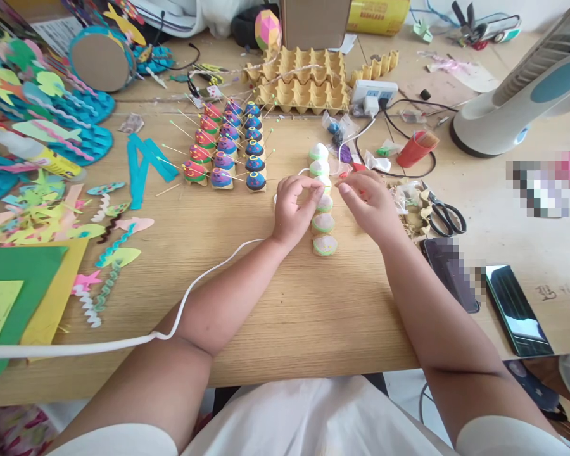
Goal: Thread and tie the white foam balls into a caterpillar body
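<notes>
A strip of egg-carton cups [323,244], topped with white clay and edged in light green, stands upright in front of me. My left hand [292,206] is at its left side, thumb and forefinger pinched together close to one of the middle cups. Whatever those fingers hold, if anything, is too small to make out. Just right of the strip, my right hand [368,206] is also pinched, its fingertips apart from the cups; a tiny bit may be between them. Left of my hands stand finished-looking rows of pink-and-green cups [195,171], purple cups [222,178] and blue cups [255,181], stuck with thin sticks.
Yellow egg cartons [308,82] lie behind, near a white power strip [374,90]. To the right are a red stick holder [417,149], scissors [449,216], two phones [517,310] and a white fan [494,120]. Paper cutouts [38,212] cover the left; a white cable [190,278] crosses my left arm.
</notes>
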Motion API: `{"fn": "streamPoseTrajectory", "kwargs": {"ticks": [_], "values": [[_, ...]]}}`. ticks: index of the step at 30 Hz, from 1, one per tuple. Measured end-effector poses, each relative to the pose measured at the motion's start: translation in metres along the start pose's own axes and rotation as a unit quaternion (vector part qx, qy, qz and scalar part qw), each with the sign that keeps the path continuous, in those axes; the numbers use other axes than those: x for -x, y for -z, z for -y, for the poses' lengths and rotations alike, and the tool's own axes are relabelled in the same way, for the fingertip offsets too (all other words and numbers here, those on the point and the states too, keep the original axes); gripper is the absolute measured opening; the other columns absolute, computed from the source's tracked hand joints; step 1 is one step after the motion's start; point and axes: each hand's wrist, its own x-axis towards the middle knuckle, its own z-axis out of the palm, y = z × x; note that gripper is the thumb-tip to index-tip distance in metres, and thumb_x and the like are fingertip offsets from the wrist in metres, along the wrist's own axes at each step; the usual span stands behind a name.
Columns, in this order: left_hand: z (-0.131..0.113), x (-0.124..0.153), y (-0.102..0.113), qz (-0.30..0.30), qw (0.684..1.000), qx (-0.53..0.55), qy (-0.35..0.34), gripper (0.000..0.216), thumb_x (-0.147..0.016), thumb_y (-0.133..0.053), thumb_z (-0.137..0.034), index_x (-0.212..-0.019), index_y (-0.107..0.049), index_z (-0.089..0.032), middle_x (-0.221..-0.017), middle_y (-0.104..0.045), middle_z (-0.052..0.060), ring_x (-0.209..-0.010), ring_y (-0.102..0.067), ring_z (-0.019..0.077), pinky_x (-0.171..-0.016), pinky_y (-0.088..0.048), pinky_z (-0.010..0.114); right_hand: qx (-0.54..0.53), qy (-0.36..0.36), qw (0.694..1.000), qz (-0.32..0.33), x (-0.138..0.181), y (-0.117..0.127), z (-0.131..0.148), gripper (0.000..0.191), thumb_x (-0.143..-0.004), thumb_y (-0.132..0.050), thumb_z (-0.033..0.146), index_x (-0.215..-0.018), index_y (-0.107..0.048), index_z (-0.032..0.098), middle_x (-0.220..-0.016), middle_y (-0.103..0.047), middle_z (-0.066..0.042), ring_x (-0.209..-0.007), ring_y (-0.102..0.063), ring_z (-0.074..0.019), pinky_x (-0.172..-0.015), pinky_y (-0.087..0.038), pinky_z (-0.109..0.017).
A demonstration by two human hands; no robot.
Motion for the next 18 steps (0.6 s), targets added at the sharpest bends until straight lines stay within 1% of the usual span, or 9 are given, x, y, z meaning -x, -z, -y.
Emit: {"fn": "streamPoseTrajectory", "kwargs": {"ticks": [1,3,7,13,16,18], "values": [[-0.002,0.000,0.000,0.005,1.000,-0.001,-0.006,0.034,-0.111,-0.064,-0.060,-0.103,-0.075,-0.029,-0.104,-0.082,0.001,-0.106,-0.075,0.0197,-0.102,-0.056,0.039,-0.030,-0.018,0.999,0.013,0.001,-0.006,0.000,0.055,-0.101,-0.063,0.078,-0.100,-0.079,0.025,-0.113,-0.076,-0.010,-0.113,-0.070,-0.0265,-0.092,-0.057,-0.042],[-0.004,-0.001,0.001,0.012,1.000,0.000,-0.019,0.033,-0.110,-0.065,-0.058,-0.103,-0.077,-0.029,-0.103,-0.082,0.001,-0.105,-0.075,0.0194,-0.102,-0.055,0.039,-0.082,-0.051,0.995,0.029,0.003,-0.013,0.000,0.056,-0.098,-0.066,0.080,-0.096,-0.076,0.025,-0.112,-0.075,-0.009,-0.113,-0.069,-0.0260,-0.085,-0.056,-0.039],[-0.007,0.000,0.001,0.026,0.999,0.001,-0.037,0.031,-0.110,-0.066,-0.056,-0.105,-0.079,-0.029,-0.105,-0.081,0.001,-0.108,-0.075,0.0199,-0.106,-0.054,0.039,-0.166,-0.091,0.981,0.038,0.006,-0.015,0.004,0.049,-0.097,-0.073,0.074,-0.089,-0.071,0.025,-0.102,-0.071,-0.005,-0.107,-0.068,-0.0229,-0.083,-0.056,-0.036],[-0.006,-0.001,0.002,0.053,0.998,-0.011,-0.012,0.040,-0.109,-0.063,-0.065,-0.106,-0.081,-0.029,-0.106,-0.080,0.003,-0.110,-0.074,0.0222,-0.107,-0.054,0.042,-0.193,-0.107,0.975,0.038,0.006,-0.012,0.015,0.037,-0.094,-0.081,0.058,-0.084,-0.069,0.025,-0.095,-0.069,-0.003,-0.099,-0.065,-0.0200,-0.080,-0.053,-0.033],[-0.008,-0.001,0.004,0.051,0.999,0.009,-0.003,0.039,-0.107,-0.067,-0.064,-0.106,-0.084,-0.029,-0.105,-0.081,0.004,-0.109,-0.075,0.0223,-0.107,-0.054,0.043,-0.220,-0.131,0.966,0.039,0.006,-0.013,0.017,0.032,-0.094,-0.082,0.052,-0.084,-0.069,0.025,-0.093,-0.069,-0.001,-0.092,-0.064,-0.0178,-0.081,-0.052,-0.034],[-0.008,0.000,0.004,0.053,0.997,0.044,0.024,0.040,-0.108,-0.066,-0.065,-0.113,-0.086,-0.031,-0.109,-0.083,0.004,-0.113,-0.075,0.0231,-0.111,-0.054,0.044,-0.237,-0.150,0.960,0.026,0.007,-0.016,0.015,0.030,-0.094,-0.081,0.052,-0.085,-0.070,0.025,-0.090,-0.068,0.000,-0.086,-0.062,-0.0161,-0.082,-0.052,-0.034]]}}
